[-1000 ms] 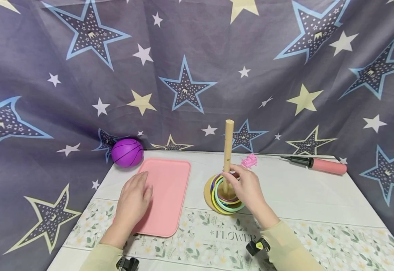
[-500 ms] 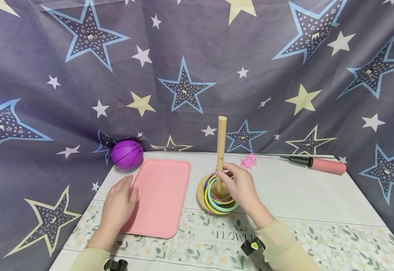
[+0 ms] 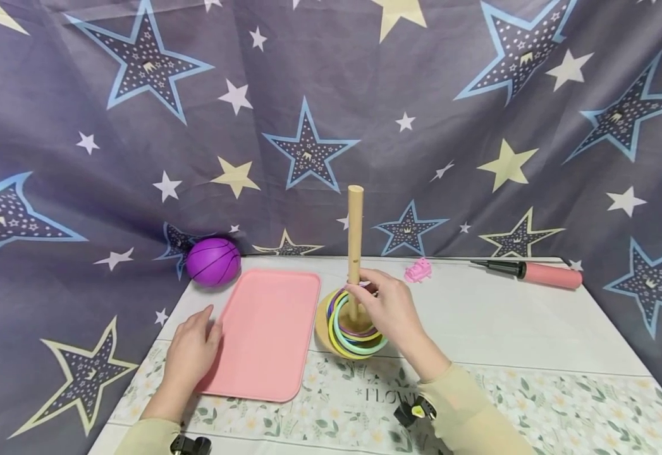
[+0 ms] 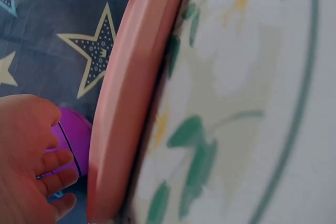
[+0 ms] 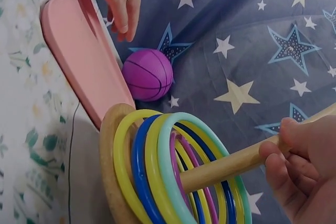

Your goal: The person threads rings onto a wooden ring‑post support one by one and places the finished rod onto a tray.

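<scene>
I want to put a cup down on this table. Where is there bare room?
Bare tabletop lies right of the wooden ring-stacking peg, in front of the small pink toy and the pink hand pump. The flat pink tray is bare too. It is crowded between the tray and the peg's coloured rings.

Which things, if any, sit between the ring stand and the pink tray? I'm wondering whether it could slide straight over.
Nothing visible does. The right hand grips the wooden peg of the ring stand, whose base sits just right of the pink tray across a bare strip of tablecloth. The left hand rests at the tray's far, left edge.
</scene>
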Demonstrator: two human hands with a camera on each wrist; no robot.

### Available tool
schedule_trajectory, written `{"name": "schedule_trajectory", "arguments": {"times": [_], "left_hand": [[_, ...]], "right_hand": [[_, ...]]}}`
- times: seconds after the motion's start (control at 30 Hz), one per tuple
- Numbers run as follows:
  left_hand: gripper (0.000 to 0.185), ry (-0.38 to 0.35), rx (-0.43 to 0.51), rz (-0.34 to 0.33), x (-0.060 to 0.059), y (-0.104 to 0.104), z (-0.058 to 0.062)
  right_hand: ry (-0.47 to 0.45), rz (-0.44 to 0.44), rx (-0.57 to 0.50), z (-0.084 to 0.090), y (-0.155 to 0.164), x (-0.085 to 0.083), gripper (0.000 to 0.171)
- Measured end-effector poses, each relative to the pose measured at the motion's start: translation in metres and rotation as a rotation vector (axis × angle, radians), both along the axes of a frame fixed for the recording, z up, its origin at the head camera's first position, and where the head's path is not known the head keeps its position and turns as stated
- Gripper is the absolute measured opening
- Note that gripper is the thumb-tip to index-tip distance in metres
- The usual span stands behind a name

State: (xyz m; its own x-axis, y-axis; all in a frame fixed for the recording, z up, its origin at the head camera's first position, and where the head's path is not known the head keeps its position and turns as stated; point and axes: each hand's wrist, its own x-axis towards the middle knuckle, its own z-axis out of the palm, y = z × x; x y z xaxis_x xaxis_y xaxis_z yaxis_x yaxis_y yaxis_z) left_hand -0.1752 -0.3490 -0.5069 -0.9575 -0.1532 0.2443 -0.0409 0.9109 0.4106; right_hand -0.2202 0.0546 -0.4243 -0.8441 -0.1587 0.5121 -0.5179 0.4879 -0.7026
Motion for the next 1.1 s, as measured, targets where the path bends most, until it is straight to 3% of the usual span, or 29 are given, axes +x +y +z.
{"name": "schedule_trajectory", "arguments": {"times": [0.33,0.8,1.1], "left_hand": [[0.053,-0.073,0.028,0.000,0.003,-0.008,-0.014],[0.038,0.065,0.048,-0.048,0.009,-0.016,-0.027],[0.037,0.090,0.074,-0.050,0.007,-0.016,-0.031]], "right_hand": [[-0.020,0.048,-0.022,0.006,-0.019,0.000,0.013],[-0.018,0.071,-0.057,0.011,-0.047,-0.006,0.016],[-0.006,0.081,-0.048,0.009,-0.068,-0.015,0.018]]}}
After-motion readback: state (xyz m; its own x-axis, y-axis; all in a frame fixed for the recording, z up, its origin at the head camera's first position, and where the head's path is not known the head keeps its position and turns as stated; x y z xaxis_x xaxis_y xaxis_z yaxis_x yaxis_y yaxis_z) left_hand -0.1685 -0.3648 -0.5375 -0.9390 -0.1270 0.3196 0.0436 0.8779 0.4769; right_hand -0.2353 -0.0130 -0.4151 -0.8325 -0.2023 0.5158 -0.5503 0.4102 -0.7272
